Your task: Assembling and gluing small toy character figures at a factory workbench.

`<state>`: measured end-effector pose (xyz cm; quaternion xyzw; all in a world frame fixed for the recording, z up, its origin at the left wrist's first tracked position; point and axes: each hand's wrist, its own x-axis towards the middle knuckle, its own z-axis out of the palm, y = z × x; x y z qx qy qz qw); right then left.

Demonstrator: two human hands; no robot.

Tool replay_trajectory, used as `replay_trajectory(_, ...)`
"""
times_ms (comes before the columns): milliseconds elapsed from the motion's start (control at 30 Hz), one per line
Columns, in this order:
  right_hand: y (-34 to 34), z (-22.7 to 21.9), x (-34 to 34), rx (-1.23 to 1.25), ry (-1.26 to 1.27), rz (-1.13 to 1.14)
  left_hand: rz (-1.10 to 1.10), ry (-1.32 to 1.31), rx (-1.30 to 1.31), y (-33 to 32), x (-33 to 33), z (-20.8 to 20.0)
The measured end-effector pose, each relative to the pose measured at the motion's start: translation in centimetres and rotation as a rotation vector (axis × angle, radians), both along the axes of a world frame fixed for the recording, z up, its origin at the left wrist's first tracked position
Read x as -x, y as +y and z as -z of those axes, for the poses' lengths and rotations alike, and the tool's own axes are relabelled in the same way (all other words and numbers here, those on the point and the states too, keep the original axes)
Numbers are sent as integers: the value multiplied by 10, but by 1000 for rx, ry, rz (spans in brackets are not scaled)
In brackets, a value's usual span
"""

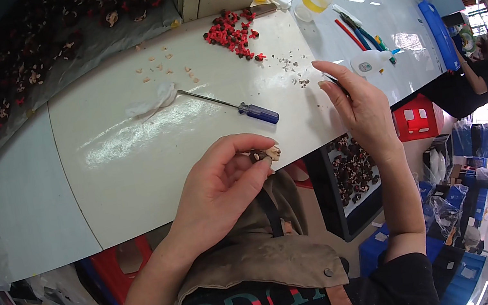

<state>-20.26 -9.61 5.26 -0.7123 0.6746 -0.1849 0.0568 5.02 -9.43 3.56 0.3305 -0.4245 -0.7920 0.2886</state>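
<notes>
My left hand (219, 179) pinches a small brown-and-tan molded figure part (273, 153) between thumb and fingertips, over the table's near edge. To its right my raised right hand (360, 102) is closed on a slim tool (329, 78) with a pale end; its kind is mostly hidden by the fingers. A screwdriver (260, 112) with a blue handle lies on the white table ahead of my left hand. Its shaft reaches a crumpled white tissue (163, 96). Scattered grey crumbs (294, 67) lie just left of my right fingertips.
Red-and-black small parts (231, 34) are heaped at the far side, near tan pieces (162, 65). A yellow-filled bottle (316, 0), a white bottle (369, 60) and pliers (373, 38) stand or lie right. A tray of brown parts (355, 172) sits below the edge. Another person (472, 76) works at far right.
</notes>
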Motion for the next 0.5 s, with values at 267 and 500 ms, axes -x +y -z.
replay_trajectory(267,6,-13,-9,-99,-36,60,4,-40,89,-5,2,-14)
replay_trajectory(500,9,-19,-4,-36,-20,8,53,-218,509,-46,42,-45)
